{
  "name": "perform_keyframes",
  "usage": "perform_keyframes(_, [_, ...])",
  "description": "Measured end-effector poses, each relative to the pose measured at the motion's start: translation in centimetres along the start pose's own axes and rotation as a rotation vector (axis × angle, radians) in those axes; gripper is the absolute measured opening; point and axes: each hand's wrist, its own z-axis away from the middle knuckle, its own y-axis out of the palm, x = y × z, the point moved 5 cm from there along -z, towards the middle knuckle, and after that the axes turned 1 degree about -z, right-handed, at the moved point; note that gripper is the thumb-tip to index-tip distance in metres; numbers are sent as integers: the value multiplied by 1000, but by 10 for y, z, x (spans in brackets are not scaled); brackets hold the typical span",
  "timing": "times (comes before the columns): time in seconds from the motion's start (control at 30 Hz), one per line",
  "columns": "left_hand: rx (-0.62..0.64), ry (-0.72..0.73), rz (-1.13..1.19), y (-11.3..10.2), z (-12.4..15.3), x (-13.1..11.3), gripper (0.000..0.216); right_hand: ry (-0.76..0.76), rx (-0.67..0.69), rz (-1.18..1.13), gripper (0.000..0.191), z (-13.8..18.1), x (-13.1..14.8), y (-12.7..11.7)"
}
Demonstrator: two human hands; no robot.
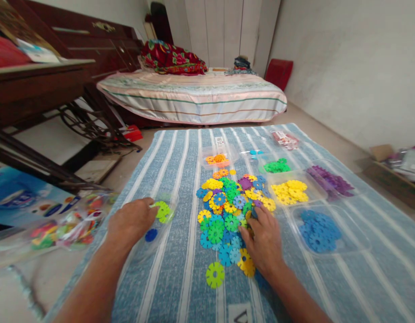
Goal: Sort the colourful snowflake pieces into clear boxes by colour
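My left hand (132,223) is closed at the left, its fingertips on a lime-green notched disc (163,211) over a clear plastic tub (174,202). A dark blue disc (151,235) lies in the tub area below those fingers. My right hand (264,240) rests on the right side of a mixed pile of flower-shaped interlocking discs (215,232), thumb and fingers apart, fingertips among the pieces. Blue, green, yellow, orange and purple discs make up the pile. One lime disc (215,275) lies separately in front of it.
Clear tubs hold orange discs (217,159), green discs (277,166), yellow discs (290,192), purple discs (330,181) and blue discs (320,231). A packet (285,139) lies at the table's far right. Beyond the striped cloth (170,157) stands a bed (194,98).
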Motion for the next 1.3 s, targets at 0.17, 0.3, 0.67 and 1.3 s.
perform_keyframes(0.17, [-22, 41, -90, -11, 18, -19, 39, 72, -59, -200, 9, 1, -11, 3])
perform_keyframes(0.3, [-53, 259, 244, -4, 37, -53, 33, 182, -74, -378, 14, -3, -16, -4])
perform_keyframes(0.67, [301, 453, 819, 45, 75, -145, 15, 299, 121, -730, 16, -6, 1, -26])
perform_keyframes(1.3, [108, 17, -170, -1, 10, 10, 43, -198, 189, -145, 14, 28, 28, -16])
